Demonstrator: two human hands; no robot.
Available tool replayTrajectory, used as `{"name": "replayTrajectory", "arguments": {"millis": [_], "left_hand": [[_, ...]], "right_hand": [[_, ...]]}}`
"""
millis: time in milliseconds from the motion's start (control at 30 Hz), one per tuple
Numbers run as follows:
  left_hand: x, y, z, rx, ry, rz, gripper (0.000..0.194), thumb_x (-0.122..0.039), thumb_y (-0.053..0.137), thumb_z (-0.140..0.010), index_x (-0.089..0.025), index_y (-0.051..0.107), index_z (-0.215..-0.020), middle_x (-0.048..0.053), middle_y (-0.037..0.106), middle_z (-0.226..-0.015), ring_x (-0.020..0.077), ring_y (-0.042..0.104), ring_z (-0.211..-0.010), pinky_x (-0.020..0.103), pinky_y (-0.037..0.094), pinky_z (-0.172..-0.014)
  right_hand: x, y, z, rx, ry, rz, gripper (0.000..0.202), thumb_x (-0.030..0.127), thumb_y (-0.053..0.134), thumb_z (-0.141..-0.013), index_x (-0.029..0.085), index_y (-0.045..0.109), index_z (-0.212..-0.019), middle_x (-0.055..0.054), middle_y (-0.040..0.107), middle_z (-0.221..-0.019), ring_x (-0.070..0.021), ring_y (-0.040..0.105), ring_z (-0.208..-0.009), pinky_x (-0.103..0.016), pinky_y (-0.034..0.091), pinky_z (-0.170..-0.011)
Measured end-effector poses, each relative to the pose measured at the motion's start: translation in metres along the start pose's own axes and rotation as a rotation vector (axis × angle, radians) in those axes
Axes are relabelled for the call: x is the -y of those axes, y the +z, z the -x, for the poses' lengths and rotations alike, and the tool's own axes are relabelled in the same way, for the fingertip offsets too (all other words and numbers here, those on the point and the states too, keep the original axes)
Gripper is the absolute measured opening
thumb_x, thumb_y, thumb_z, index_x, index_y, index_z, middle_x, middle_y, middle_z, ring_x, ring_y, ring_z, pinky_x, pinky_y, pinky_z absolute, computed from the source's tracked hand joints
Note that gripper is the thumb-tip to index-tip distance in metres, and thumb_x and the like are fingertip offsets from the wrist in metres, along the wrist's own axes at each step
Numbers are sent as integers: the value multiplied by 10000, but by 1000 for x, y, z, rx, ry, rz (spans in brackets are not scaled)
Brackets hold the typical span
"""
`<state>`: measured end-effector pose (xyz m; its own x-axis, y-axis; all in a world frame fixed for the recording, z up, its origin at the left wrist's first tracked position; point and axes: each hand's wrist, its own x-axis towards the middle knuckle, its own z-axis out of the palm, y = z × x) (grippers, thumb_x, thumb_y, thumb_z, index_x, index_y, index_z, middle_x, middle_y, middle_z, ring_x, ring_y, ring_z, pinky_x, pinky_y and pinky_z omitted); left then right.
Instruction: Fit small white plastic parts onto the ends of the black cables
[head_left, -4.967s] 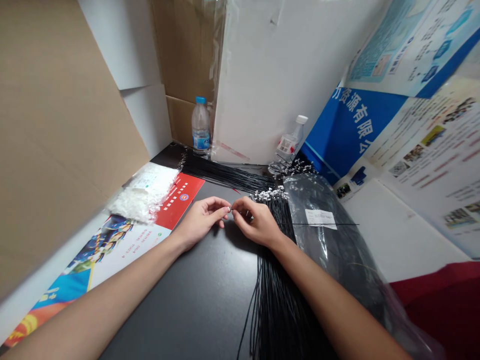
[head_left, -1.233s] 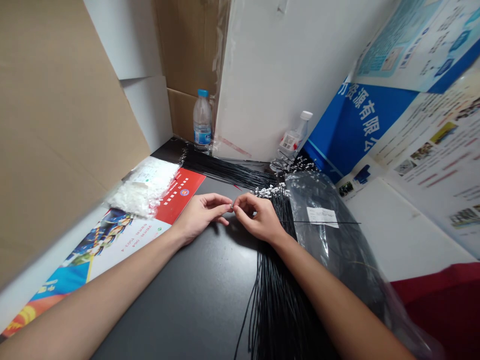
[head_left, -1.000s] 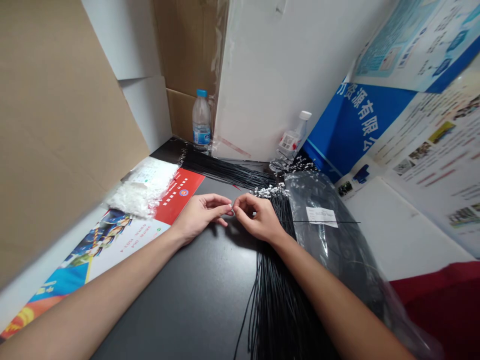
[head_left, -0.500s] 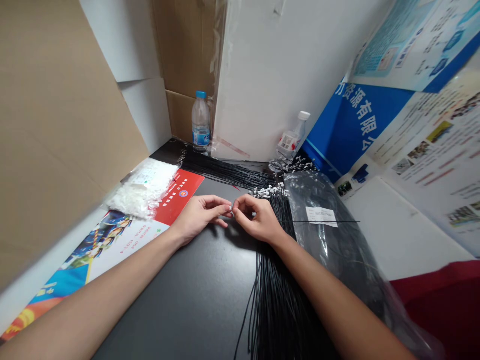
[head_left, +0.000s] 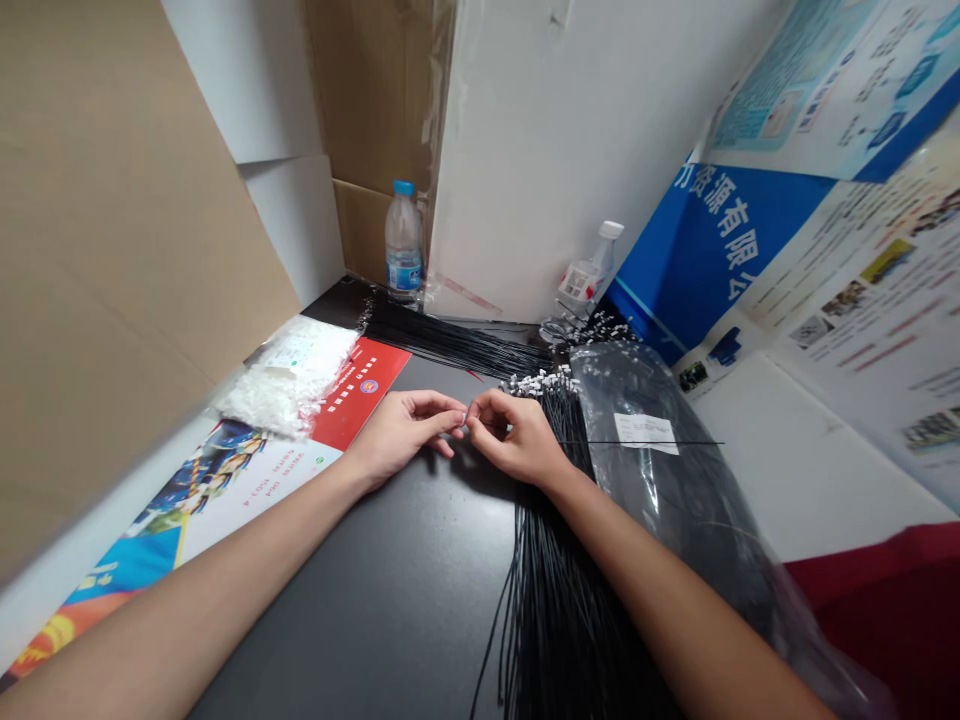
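Above the dark table my two hands meet fingertip to fingertip. My left hand (head_left: 412,430) pinches a tiny white connector, mostly covered by the thumb and index finger. My right hand (head_left: 517,435) is closed on a thin black wire (head_left: 697,442), whose long tail sticks out to the right past the wrist. Whether the wire's tip is inside the connector is hidden by the fingers. Beneath my right hand and forearm lies a thick bundle of black wires (head_left: 551,590) with white connectors (head_left: 544,381) at its far end.
A bag of white connectors (head_left: 289,380) rests on a red card (head_left: 367,385) at left. More black wires (head_left: 457,335) lie behind, near two bottles (head_left: 403,250). A clear plastic bag (head_left: 645,490) covers the right side. Cardboard (head_left: 127,250) and white panels (head_left: 517,160) enclose the table.
Both hands stay nearly in place, fingertips still together. The white connector shows slightly less between the fingers. The view has shifted very slightly.
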<state>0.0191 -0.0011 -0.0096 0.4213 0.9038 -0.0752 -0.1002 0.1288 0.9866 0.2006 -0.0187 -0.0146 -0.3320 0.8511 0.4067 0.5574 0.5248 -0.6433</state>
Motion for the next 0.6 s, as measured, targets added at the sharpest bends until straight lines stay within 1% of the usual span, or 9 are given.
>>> {"name": "replayTrajectory", "arguments": {"millis": [133,267,433,600], "left_hand": [[-1,2,1,-15,11,-9,163,-275,783,-700,-144,726,-776,32,713,-729,104,609,-519,254,565,-554],[0,3,1,-19,-11,-10,148,-248,770,-707,-145,738,-808,50,735,-789,133,662,-599,270,582,-603],[6,3,-1,-30,12,-28,175,-276,776,-705,-143,728,-806,40,726,-756,130,654,-579,285,586,-614],[8,4,-2,-37,26,-24,212,-309,786,-696,-141,716,-804,35,721,-740,132,657,-589,288,589,-621]], "right_hand": [[0,1,0,-11,24,58,74,229,573,-799,179,576,-745,64,490,-522,-62,393,-443,-193,316,-475],[-1,2,0,-13,51,86,65,226,579,-786,182,573,-739,68,479,-514,-64,396,-441,-196,307,-481],[-2,3,0,-11,35,111,52,215,579,-780,186,564,-740,67,479,-521,-67,409,-448,-196,307,-487],[-2,2,1,-10,5,111,63,214,560,-806,188,548,-750,59,499,-540,-69,419,-456,-194,317,-486]]}}
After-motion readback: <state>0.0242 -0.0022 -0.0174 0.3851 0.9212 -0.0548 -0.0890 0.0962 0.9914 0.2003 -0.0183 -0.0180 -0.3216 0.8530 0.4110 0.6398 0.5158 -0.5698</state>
